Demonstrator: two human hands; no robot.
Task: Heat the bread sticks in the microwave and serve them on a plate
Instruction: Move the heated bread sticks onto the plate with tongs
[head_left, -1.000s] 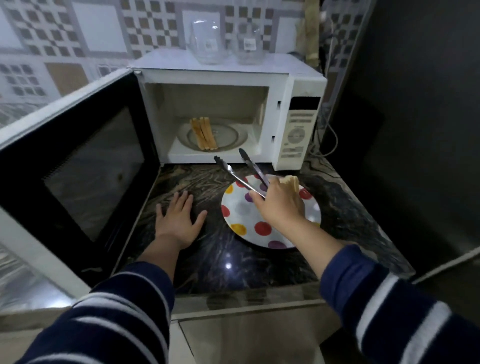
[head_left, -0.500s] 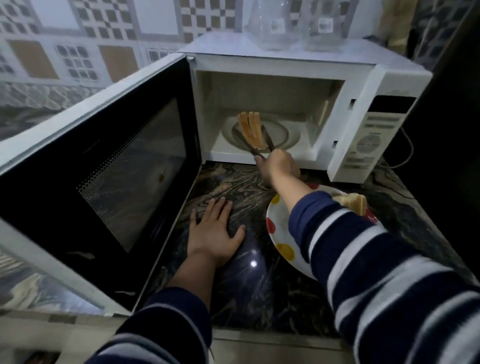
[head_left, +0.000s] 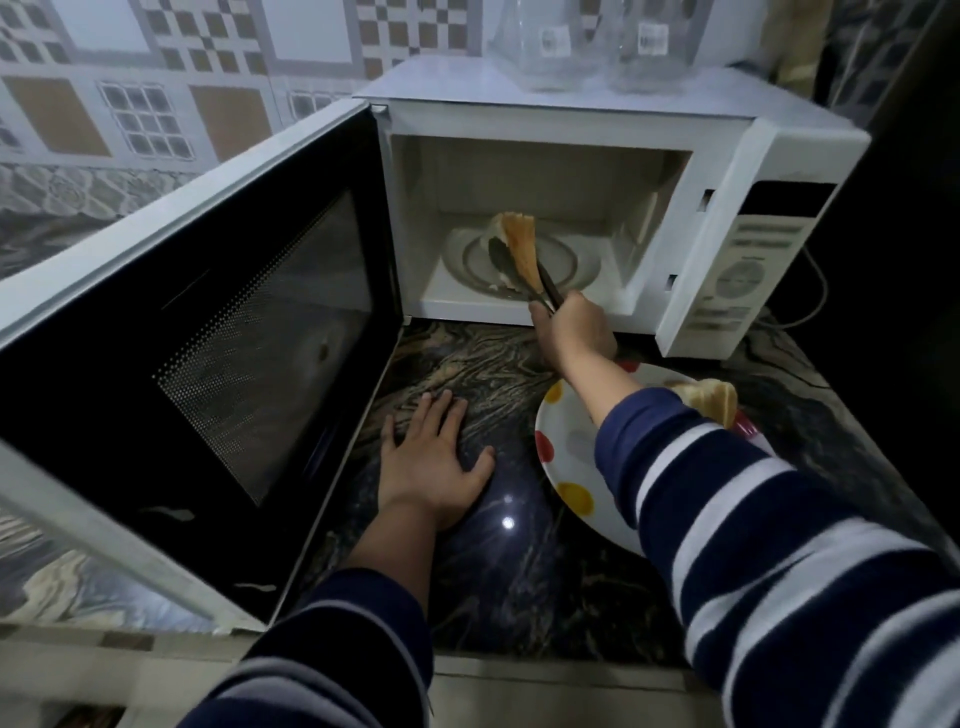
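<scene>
Nothing I can read from here. The microwave's control panel (head_left: 748, 275) carries rows of print, and each of the two glass jars (head_left: 550, 41) on top wears a small label, all too blurred.

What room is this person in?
Most likely a home kitchen. An open white microwave sits on a dark marbled counter against a patterned tiled wall, and a spotted plate holds bread.

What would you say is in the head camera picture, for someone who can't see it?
A right hand uses tongs to lift a bread stick inside an open white microwave. The left hand lies flat on the dark counter, beside a spotted plate holding more bread.
</scene>
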